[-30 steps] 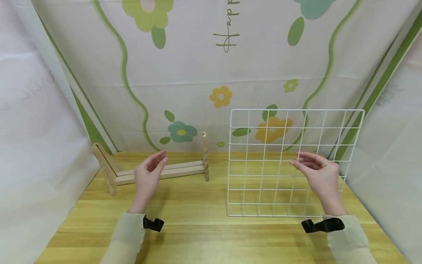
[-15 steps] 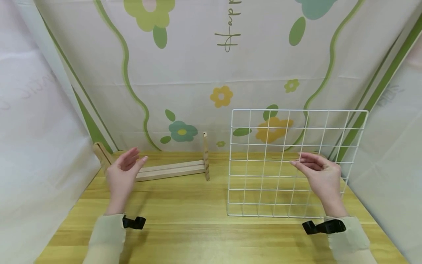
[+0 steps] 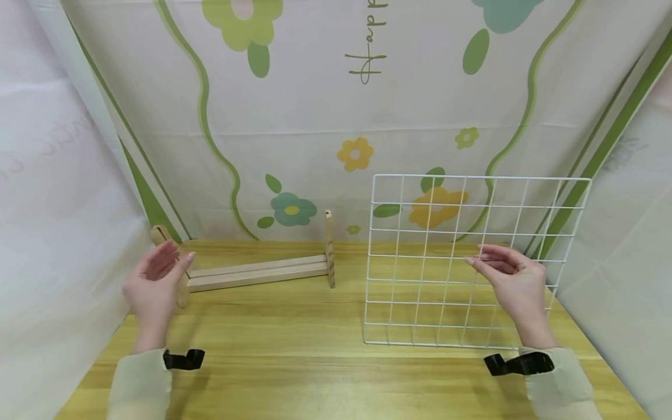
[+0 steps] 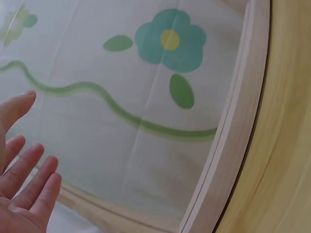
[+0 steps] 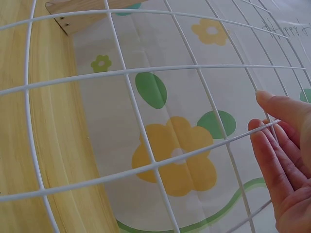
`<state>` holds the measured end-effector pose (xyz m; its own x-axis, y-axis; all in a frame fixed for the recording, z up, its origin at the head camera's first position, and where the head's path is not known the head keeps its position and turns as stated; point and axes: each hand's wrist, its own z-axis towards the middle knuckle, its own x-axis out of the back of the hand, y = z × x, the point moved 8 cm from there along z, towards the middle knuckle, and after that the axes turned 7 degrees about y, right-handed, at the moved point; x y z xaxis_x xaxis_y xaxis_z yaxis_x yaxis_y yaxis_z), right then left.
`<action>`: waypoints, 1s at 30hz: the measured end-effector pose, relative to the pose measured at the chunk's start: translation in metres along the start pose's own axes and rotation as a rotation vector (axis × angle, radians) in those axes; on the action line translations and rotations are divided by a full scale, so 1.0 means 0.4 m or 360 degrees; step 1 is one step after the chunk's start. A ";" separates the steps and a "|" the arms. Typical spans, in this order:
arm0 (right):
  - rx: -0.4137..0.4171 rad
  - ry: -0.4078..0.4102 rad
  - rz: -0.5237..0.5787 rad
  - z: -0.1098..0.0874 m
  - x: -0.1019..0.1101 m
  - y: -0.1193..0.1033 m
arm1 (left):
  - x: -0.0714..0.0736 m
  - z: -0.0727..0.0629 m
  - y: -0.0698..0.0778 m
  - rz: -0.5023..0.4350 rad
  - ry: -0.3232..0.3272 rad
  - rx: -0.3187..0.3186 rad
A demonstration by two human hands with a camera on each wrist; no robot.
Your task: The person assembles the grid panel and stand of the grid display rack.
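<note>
A white wire grid panel [image 3: 450, 257] stands upright on the right side of the table, its lower edge close to the tabletop. My right hand [image 3: 517, 286] holds it, thumb and fingertips pinching a wire right of its middle; the right wrist view shows this grip [image 5: 272, 121] up close. A wooden stand [image 3: 257, 273] with a long crossbar between two end pieces lies at the left. In front of its left end hovers my left hand [image 3: 154, 286], fingers loosely bent and holding nothing. That hand partly hides the left end piece [image 3: 160, 233].
The wood-grain table [image 3: 294, 361] runs back to a flower-printed cloth [image 3: 294, 151]. White cloth walls [image 3: 58, 192] close in both sides. The stand's right end piece [image 3: 330, 251] rises a short way left of the grid.
My left hand has moved left, from in front of the crossbar to the stand's left end, its fingers spreading a little. My right hand keeps holding the grid nearly still.
</note>
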<state>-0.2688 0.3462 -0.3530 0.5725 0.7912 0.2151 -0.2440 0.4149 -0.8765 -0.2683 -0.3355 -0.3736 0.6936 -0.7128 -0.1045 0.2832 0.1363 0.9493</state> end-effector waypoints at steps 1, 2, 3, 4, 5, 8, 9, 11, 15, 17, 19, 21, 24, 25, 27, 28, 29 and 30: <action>0.0002 0.0002 0.0000 0.000 0.000 -0.001 | 0.013 0.006 0.000 -0.0050 0.0041 0.0027; 0.0008 0.0005 -0.0003 -0.001 0.001 -0.001 | 0.024 0.012 -0.001 -0.0080 0.0071 0.0045; 0.0014 0.0007 -0.0003 -0.001 0.001 -0.002 | 0.032 0.016 -0.003 -0.0099 0.0089 0.0065; 0.0020 0.0008 -0.0005 -0.001 0.001 -0.003 | 0.040 0.020 -0.005 -0.0089 0.0102 0.0076; 0.0023 0.0004 -0.0002 -0.001 0.000 -0.004 | 0.047 0.022 -0.007 -0.0086 0.0110 0.0094; 0.0029 -0.0004 -0.0018 -0.003 0.000 -0.006 | 0.062 0.030 -0.018 -0.0040 0.0119 0.0129; 0.0026 -0.0008 -0.0023 -0.003 0.000 -0.006 | 0.066 0.034 -0.023 -0.0032 0.0119 0.0147; 0.0024 -0.0013 -0.0024 -0.005 0.000 -0.007 | 0.072 0.042 -0.030 0.0011 0.0112 0.0176; 0.0025 -0.0021 -0.0019 -0.008 0.001 -0.009 | 0.075 0.074 -0.037 0.0160 0.0060 0.0167; 0.0033 -0.0022 -0.0023 -0.009 0.002 -0.010 | 0.072 0.091 -0.038 0.0214 0.0023 0.0153; 0.0042 -0.0023 -0.0031 -0.009 0.002 -0.010 | 0.067 0.105 -0.043 0.0212 -0.0024 0.0173; 0.0048 -0.0021 -0.0040 -0.009 0.002 -0.010 | 0.058 0.117 -0.048 0.0199 -0.0090 0.0205; 0.0060 -0.0007 -0.0039 -0.008 0.002 -0.009 | 0.042 0.136 -0.054 0.0198 -0.0178 0.0233; 0.0059 -0.0003 -0.0037 -0.008 0.002 -0.009 | 0.039 0.142 -0.055 0.0200 -0.0196 0.0240; 0.0059 0.0009 -0.0030 -0.007 0.003 -0.008 | 0.034 0.154 -0.061 0.0192 -0.0214 0.0260; 0.0055 0.0012 -0.0021 -0.006 0.003 -0.007 | 0.033 0.158 -0.064 0.0184 -0.0217 0.0273; 0.0052 0.0012 -0.0015 -0.005 0.002 -0.006 | 0.033 0.163 -0.068 0.0178 -0.0215 0.0283; 0.0047 0.0011 -0.0012 -0.005 0.002 -0.005 | 0.033 0.167 -0.071 0.0190 -0.0214 0.0290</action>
<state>-0.2665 0.3452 -0.3520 0.5799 0.7848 0.2185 -0.2625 0.4339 -0.8619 -0.3114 -0.3948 -0.3822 0.6171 -0.7858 0.0405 0.0720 0.1077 0.9916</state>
